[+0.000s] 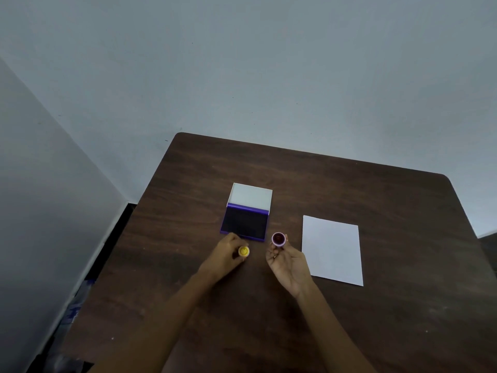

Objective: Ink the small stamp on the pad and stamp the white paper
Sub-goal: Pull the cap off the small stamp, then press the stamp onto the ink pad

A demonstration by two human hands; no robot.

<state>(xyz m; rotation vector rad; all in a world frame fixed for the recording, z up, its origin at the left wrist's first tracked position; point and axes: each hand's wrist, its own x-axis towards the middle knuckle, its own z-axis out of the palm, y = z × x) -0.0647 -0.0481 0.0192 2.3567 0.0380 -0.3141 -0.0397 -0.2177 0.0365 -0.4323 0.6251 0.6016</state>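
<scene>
Basically, right hand (pixel 286 261) fingers pinch purple stamp (pixel 278 239) face-up; left hand (pixel 228 254) fingers grip yellow cap (pixel 244 251); open pad (pixel 245 223) just beyond, ready for inking.

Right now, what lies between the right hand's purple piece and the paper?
Only bare table, per the head view. The purple piece sits in the right hand, just left of the paper.

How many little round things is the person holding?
2. A yellow piece sits in the left hand, near the ink pad. A purple piece sits in the right hand's fingertips, beside the paper.
</scene>
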